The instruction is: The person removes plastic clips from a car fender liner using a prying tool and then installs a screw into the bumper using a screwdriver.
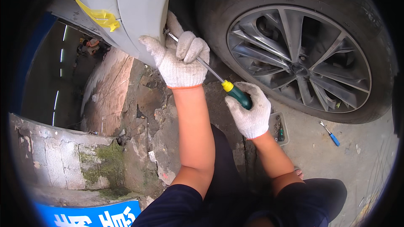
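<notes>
A long screwdriver point(237, 94) with a green and yellow handle slants up and left toward the edge of a pale grey car body panel point(136, 8). My right hand point(257, 117), in a white knitted glove, is wrapped round its handle. Higher up, my left hand point(185, 69), gloved the same way, has its fingers curled over the metal shaft. The left thumb points up beside the panel's edge. At the panel edge the shaft's tip meets a small fastener that I cannot make out clearly. Yellow tape point(90, 10) is stuck across a seam of the panel.
A car wheel point(299, 69) stands close on the right. Below it are a clear plastic tray point(286, 136) with small items and a blue-handled screwdriver point(333, 138) on the concrete. At left are a mossy low wall point(63, 159), a blue sign point(90, 212) and a distant person point(91, 47).
</notes>
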